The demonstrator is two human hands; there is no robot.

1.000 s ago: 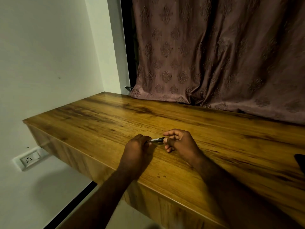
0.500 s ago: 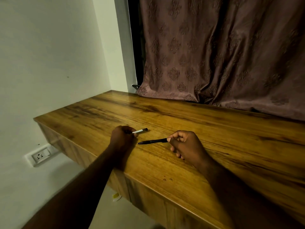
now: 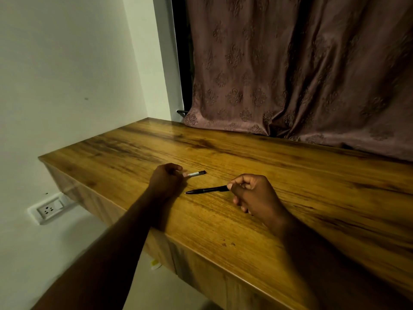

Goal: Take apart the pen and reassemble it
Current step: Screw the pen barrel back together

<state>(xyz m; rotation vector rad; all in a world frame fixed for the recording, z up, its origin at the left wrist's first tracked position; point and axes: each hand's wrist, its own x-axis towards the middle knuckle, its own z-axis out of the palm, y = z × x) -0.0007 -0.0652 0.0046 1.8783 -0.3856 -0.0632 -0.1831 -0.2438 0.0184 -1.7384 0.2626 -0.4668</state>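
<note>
The pen is in two pieces over the wooden desk [image 3: 290,186]. My left hand [image 3: 166,179] pinches the left end of the pen cap [image 3: 196,173], a short pale piece with a dark tip, low over the desk. To its right, my right hand [image 3: 252,194] grips the back end of the black pen body [image 3: 206,190]. The body's point faces left, toward my left hand. A small gap lies between cap and body.
A mauve patterned curtain [image 3: 301,74] hangs along the desk's far edge. The white wall [image 3: 67,74] closes the left side, with a wall socket [image 3: 48,209] below the desk's left end. The desk's near edge [image 3: 201,251] runs diagonally under my forearms.
The two hands were joined on the whole pen one second ago. They have pulled apart: the cap went left with my left hand, the body stayed in my right.
</note>
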